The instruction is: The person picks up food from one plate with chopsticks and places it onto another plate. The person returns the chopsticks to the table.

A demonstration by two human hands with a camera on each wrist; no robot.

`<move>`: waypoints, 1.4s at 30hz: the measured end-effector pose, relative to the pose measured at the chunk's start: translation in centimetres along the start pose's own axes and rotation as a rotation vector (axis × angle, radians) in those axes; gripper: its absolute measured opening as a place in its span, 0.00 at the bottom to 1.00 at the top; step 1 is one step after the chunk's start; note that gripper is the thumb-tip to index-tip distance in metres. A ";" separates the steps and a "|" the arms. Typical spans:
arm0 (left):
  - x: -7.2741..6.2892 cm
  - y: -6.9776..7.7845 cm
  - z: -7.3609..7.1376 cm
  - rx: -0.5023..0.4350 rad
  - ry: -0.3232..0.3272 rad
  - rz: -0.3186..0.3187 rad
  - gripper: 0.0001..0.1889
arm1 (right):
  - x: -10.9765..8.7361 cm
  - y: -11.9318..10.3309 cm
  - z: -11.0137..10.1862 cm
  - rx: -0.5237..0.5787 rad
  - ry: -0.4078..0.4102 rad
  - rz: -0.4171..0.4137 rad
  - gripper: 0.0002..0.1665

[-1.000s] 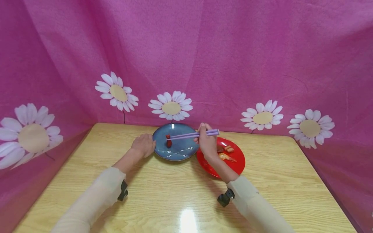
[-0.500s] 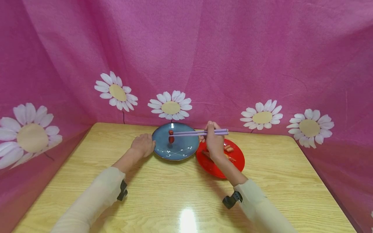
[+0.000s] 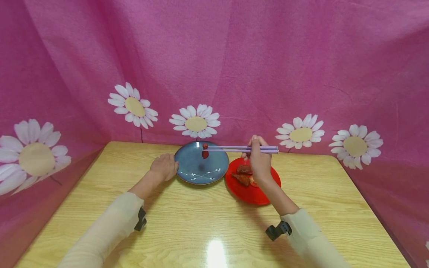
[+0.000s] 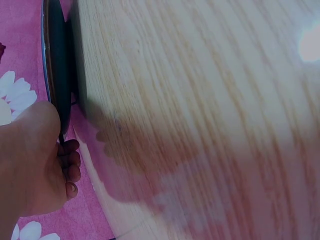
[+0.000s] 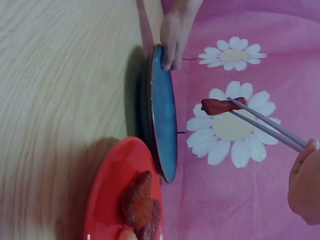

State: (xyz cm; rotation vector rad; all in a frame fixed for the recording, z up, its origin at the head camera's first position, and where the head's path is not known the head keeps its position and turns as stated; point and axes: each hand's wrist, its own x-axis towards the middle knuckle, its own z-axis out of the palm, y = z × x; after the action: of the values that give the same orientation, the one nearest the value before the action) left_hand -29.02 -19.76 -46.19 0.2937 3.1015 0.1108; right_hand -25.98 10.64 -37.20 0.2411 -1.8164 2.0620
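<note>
My left hand (image 3: 164, 167) grips the left rim of a round blue plate (image 3: 214, 162); in the left wrist view its thumb is above the edge and its fingertips (image 4: 72, 172) below. With my right hand (image 3: 259, 158) I hold a pair of purple chopsticks (image 3: 231, 148). Their tips pinch a glossy reddish-brown chicken drumstick (image 5: 217, 106), which hangs above the blue plate, apart from it. Beneath my right hand lies a red plate (image 3: 249, 196) with browned meat pieces (image 3: 242, 179) and an orange shrimp (image 3: 253, 181), partly hidden by the hand.
Both plates stand side by side near the back of the wooden table (image 3: 187, 223). Behind and beside it hangs a pink cloth (image 3: 254, 74) printed with daisies. A black wrist camera (image 3: 279, 230) sits on the right cuff, another camera (image 3: 140, 219) on the left.
My right hand has moved right and slightly up with the chopsticks, lifting the drumstick off the blue plate. My left hand stays at the rim. More of the red plate's meat shows.
</note>
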 end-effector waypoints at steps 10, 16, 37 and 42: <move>0.1 -0.1 0.0 -0.007 0.002 -0.004 0.21 | 0.2 -1.2 -2.2 -0.029 0.012 0.021 0.22; 0.3 -0.3 0.2 -0.017 0.003 -0.007 0.22 | 0.4 -1.7 -3.4 0.057 0.029 -0.003 0.20; 0.0 -0.2 0.0 -0.019 -0.014 -0.009 0.22 | -0.2 -3.5 -8.2 0.131 0.056 0.016 0.19; 0.1 -0.2 0.0 -0.017 -0.010 -0.003 0.22 | -0.3 -3.8 -9.7 0.154 0.064 0.007 0.20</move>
State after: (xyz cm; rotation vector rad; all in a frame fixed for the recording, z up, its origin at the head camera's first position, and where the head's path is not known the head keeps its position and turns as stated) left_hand -29.18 -19.95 -46.17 0.2878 3.0895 0.1350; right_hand -23.06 20.52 -35.23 0.2071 -1.6259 2.1913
